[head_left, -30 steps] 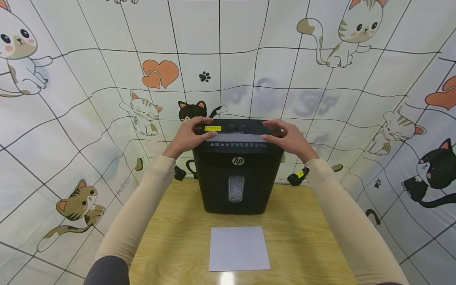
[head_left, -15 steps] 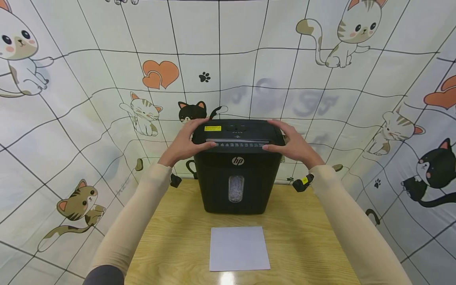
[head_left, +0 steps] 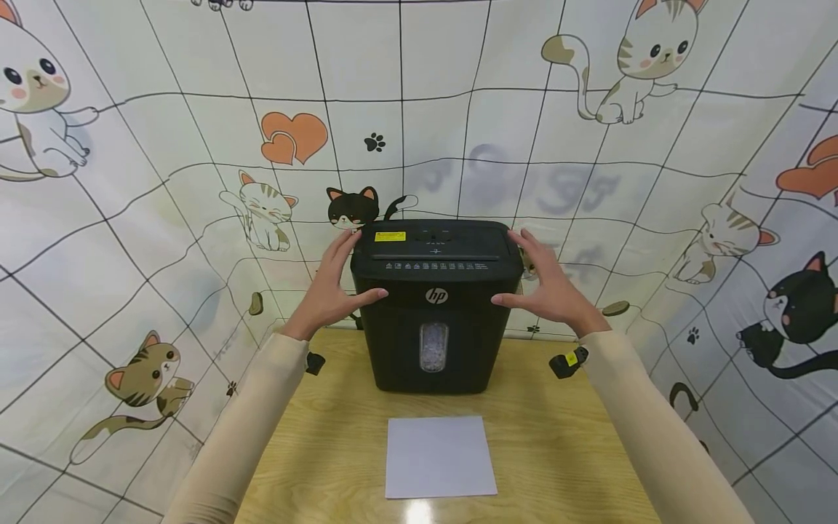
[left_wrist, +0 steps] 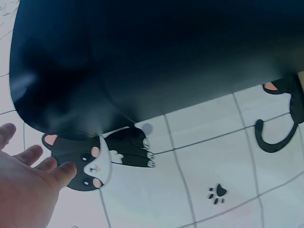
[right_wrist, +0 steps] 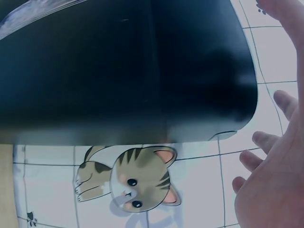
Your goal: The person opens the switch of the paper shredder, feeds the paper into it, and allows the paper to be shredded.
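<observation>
A black HP paper shredder [head_left: 399,327] stands upright on the wooden table, its feed slot [head_left: 435,257] running across the top. Whitish shreds show through the small front window [head_left: 433,348]. At its upper left corner is my left hand [head_left: 327,291], fingers spread and thumb in front of the casing. My right hand [head_left: 551,290] mirrors it at the upper right corner. Both wrist views show extended fingers beside the dark casing, with nothing in the left hand [left_wrist: 28,183] or the right hand [right_wrist: 270,175]. A stack of white paper [head_left: 440,458] lies in front of the shredder.
The wooden table [head_left: 550,422] carries the shredder and the paper. Behind and on both sides hangs a white curtain [head_left: 432,65] with a grid and cartoon cats, close to the shredder's back. A yellow label [head_left: 390,236] marks the shredder's top left.
A pale sheet lying at the slot between my hands has sunk into the shredder and is out of sight. Both hands have moved outward and apart, their fingers spreading. The stack has stayed put.
</observation>
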`<state>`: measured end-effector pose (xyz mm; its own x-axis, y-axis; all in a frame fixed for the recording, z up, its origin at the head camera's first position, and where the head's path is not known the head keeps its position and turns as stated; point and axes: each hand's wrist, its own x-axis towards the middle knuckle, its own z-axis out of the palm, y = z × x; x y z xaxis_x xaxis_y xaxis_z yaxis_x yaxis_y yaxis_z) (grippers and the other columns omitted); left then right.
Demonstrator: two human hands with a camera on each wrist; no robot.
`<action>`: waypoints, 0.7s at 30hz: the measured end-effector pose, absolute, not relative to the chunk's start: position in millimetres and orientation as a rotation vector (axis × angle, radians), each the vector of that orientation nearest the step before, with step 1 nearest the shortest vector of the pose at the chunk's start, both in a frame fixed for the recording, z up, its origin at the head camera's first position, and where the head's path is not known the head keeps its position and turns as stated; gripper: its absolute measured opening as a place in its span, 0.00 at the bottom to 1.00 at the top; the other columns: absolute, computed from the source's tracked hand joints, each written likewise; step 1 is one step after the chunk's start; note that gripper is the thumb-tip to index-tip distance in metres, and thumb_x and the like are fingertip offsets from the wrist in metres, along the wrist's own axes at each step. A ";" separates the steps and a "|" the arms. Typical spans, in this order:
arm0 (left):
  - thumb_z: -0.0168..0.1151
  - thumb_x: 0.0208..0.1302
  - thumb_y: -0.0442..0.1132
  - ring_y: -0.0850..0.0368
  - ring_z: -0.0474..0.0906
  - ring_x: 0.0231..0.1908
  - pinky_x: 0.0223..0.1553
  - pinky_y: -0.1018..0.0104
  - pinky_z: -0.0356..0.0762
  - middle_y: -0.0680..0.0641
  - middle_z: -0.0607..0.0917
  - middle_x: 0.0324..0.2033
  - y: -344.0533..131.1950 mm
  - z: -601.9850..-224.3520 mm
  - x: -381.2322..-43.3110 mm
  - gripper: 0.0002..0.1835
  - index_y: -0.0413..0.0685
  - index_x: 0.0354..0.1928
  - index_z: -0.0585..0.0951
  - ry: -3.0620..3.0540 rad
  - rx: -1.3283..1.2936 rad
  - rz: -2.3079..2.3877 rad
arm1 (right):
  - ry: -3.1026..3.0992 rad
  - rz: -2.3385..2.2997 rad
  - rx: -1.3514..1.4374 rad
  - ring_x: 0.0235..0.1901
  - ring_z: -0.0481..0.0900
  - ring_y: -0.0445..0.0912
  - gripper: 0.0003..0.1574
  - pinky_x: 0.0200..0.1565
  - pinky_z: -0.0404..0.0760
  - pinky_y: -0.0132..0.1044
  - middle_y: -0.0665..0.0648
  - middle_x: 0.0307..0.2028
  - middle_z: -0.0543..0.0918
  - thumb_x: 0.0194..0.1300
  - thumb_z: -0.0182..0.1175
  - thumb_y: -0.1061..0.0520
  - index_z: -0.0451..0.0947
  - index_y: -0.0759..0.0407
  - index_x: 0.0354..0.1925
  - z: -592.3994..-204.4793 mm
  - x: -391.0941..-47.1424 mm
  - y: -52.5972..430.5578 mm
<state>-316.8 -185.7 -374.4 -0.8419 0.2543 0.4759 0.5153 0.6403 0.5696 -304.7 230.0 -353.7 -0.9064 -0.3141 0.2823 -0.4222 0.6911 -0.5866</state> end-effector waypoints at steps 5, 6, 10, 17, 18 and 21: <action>0.76 0.51 0.66 0.47 0.43 0.82 0.72 0.29 0.54 0.54 0.46 0.83 -190.3 -395.1 -308.2 0.62 0.67 0.82 0.48 -2.518 -0.570 -1.020 | -2.714 0.994 0.589 0.83 0.33 0.59 0.73 0.70 0.40 0.78 0.48 0.83 0.35 0.55 0.76 0.37 0.38 0.33 0.82 -369.7 -294.0 238.3; 0.77 0.51 0.66 0.47 0.43 0.82 0.72 0.29 0.54 0.54 0.46 0.83 -191.1 -399.3 -305.7 0.63 0.67 0.82 0.48 -2.526 -0.557 -1.028 | -2.704 1.000 0.585 0.83 0.32 0.59 0.73 0.70 0.39 0.79 0.48 0.84 0.35 0.55 0.76 0.37 0.37 0.32 0.82 -373.6 -291.8 239.8; 0.77 0.51 0.66 0.48 0.41 0.82 0.74 0.31 0.54 0.54 0.45 0.83 -194.9 -419.3 -295.5 0.64 0.70 0.82 0.44 -2.554 -0.497 -1.063 | -2.690 1.025 0.554 0.82 0.33 0.60 0.75 0.69 0.40 0.80 0.49 0.84 0.36 0.54 0.78 0.39 0.35 0.29 0.82 -392.1 -285.0 245.4; 0.77 0.50 0.67 0.47 0.42 0.82 0.74 0.32 0.54 0.53 0.45 0.83 -196.9 -455.2 -287.2 0.65 0.73 0.82 0.42 -2.563 -0.448 -1.101 | -2.694 1.055 0.488 0.81 0.37 0.65 0.77 0.68 0.42 0.80 0.52 0.84 0.36 0.52 0.79 0.40 0.34 0.31 0.82 -423.6 -275.6 255.4; 0.77 0.50 0.68 0.46 0.43 0.82 0.74 0.32 0.54 0.53 0.46 0.83 -196.7 -459.8 -286.0 0.66 0.72 0.82 0.43 -2.568 -0.440 -1.093 | -2.694 1.057 0.481 0.81 0.38 0.66 0.78 0.67 0.42 0.80 0.52 0.84 0.36 0.52 0.78 0.40 0.34 0.30 0.82 -427.7 -274.1 256.7; 0.76 0.49 0.69 0.44 0.44 0.81 0.73 0.31 0.55 0.51 0.47 0.82 -196.0 -476.2 -282.1 0.66 0.71 0.82 0.43 -2.583 -0.417 -1.073 | -2.705 1.077 0.449 0.81 0.38 0.67 0.78 0.67 0.42 0.80 0.52 0.84 0.36 0.52 0.78 0.38 0.34 0.30 0.82 -440.4 -269.7 259.6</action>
